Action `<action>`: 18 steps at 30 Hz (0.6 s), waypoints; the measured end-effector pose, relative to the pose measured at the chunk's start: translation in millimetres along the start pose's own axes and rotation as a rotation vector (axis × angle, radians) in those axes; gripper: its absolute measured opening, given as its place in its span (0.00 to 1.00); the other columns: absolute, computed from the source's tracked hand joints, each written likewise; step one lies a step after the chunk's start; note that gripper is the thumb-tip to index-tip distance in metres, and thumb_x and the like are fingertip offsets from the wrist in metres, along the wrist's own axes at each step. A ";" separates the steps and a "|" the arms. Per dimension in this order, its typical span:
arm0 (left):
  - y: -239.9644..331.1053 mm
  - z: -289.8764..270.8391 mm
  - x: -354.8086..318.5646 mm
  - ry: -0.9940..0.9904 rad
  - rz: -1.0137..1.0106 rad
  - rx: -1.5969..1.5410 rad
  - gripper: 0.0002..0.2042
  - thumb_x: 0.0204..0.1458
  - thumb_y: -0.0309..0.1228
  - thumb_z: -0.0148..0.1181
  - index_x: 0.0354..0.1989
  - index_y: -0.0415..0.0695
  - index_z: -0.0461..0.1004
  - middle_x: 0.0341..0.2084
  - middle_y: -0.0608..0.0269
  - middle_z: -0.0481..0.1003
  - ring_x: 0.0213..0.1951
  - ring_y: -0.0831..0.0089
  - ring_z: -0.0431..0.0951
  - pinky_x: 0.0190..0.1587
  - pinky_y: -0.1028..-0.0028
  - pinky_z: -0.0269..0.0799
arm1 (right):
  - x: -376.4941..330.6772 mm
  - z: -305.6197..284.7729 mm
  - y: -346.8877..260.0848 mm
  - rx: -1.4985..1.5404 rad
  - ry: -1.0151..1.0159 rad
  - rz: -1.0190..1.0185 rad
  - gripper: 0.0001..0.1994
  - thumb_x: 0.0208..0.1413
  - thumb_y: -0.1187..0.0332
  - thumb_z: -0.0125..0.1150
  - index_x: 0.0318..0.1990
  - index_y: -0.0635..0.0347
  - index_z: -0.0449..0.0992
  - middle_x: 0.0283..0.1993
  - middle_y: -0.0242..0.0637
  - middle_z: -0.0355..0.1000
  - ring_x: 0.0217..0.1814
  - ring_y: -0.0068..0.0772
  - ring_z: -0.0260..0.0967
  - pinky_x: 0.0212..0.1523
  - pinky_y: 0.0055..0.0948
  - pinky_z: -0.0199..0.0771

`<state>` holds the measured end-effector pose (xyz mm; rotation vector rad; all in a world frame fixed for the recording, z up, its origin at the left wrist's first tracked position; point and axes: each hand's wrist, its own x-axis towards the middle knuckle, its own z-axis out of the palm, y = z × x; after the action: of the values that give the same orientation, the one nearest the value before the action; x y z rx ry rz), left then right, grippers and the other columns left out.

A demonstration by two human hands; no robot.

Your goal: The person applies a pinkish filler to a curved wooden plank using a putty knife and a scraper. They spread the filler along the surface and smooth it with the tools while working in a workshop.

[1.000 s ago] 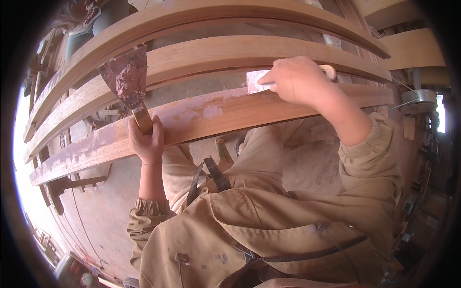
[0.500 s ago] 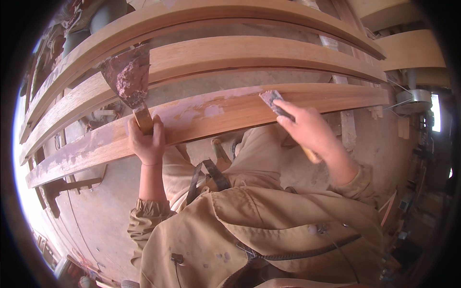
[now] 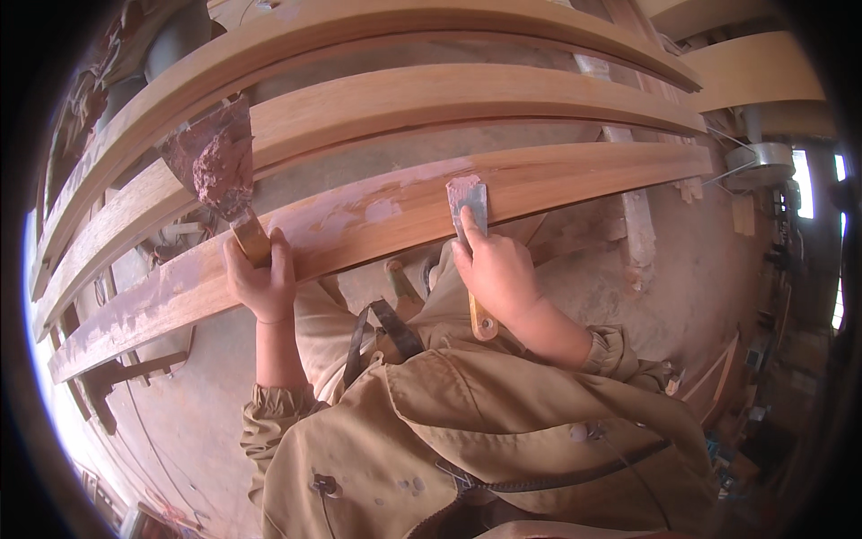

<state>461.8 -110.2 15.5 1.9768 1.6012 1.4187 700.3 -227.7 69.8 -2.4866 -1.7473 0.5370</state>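
Beneath everything lies the dusty floor (image 3: pixel 215 422), and over it run three long wooden beams, bowed by the lens: the far beam (image 3: pixel 449 20), the middle beam (image 3: pixel 467 94) and, just in front of my legs, the nearest beam (image 3: pixel 404 225). This last one is where I'm working. My left hand (image 3: pixel 262 280) comes up against its near side, that grip wrapped around the handle of a broad scraper (image 3: pixel 237 130), whose blade points away from me over the gap behind the beam. My right hand (image 3: pixel 503 274) has a firm grip on a smaller putty knife (image 3: pixel 474 211), index finger laid along the metal.

A second ago that knife was flat at the beam's far edge; now I've swung it round, handle toward me, blade over the wood. I take that as a break between strokes, with some filler still on the blade. Whether the blade touches the wood, I can't quite tell from above. The left hand and its scraper have hardly shifted.

The nearest beam is patchy: dull purplish film at its left end, paler smears (image 3: pixel 382 211) around the middle, clean reddish-brown grain to the right. On the broad scraper sits a thick, crumbly lump of pink paste (image 3: pixel 220 175); the knife's tip carries just a thin dab (image 3: pixel 464 184).
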 end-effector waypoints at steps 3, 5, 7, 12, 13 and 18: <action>-4.3 -1.6 -1.5 -0.010 -0.016 -0.008 0.12 0.43 0.31 0.64 0.30 0.40 0.68 0.20 0.59 0.68 0.21 0.67 0.68 0.27 0.73 0.66 | -5.8 -12.8 0.2 0.152 -0.003 -0.055 0.21 0.51 0.62 0.56 0.52 0.63 0.69 0.20 0.49 0.70 0.23 0.49 0.70 0.26 0.39 0.70; -6.2 -0.6 -0.9 -0.017 -0.031 -0.019 0.12 0.43 0.31 0.64 0.30 0.40 0.68 0.20 0.59 0.68 0.21 0.67 0.68 0.27 0.73 0.67 | -6.0 -36.0 8.6 0.325 0.019 -0.083 0.21 0.50 0.61 0.57 0.50 0.64 0.71 0.22 0.52 0.70 0.24 0.48 0.71 0.27 0.36 0.70; -6.5 -0.7 -1.7 -0.015 -0.034 -0.006 0.11 0.43 0.31 0.64 0.30 0.41 0.68 0.20 0.60 0.68 0.21 0.66 0.68 0.27 0.73 0.67 | 4.1 -66.0 9.3 0.350 -0.048 0.165 0.21 0.49 0.61 0.58 0.48 0.65 0.72 0.27 0.54 0.72 0.28 0.44 0.74 0.32 0.32 0.70; -2.1 -0.7 -0.4 -0.015 -0.039 -0.048 0.11 0.43 0.31 0.64 0.30 0.42 0.69 0.20 0.60 0.69 0.21 0.66 0.69 0.27 0.72 0.67 | 29.0 -69.4 18.8 0.274 -0.174 0.159 0.21 0.48 0.63 0.57 0.49 0.66 0.71 0.32 0.56 0.72 0.33 0.41 0.74 0.38 0.31 0.69; -2.6 -0.5 -1.5 -0.017 -0.047 -0.052 0.11 0.43 0.31 0.64 0.30 0.42 0.69 0.20 0.60 0.69 0.21 0.66 0.70 0.27 0.73 0.67 | 30.5 -68.1 15.3 0.272 -0.200 0.167 0.21 0.48 0.63 0.57 0.49 0.65 0.71 0.32 0.56 0.72 0.33 0.40 0.73 0.38 0.31 0.69; -2.0 -2.5 -2.2 -0.015 -0.041 -0.042 0.11 0.43 0.31 0.64 0.30 0.42 0.69 0.20 0.60 0.69 0.21 0.66 0.70 0.27 0.74 0.68 | 22.5 -64.9 2.6 0.265 -0.249 0.119 0.22 0.47 0.64 0.57 0.50 0.66 0.71 0.32 0.53 0.74 0.33 0.36 0.73 0.39 0.29 0.69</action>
<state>458.8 -112.3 14.3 1.9152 1.5835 1.4077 729.5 -198.1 124.4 -2.4294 -1.4851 1.0534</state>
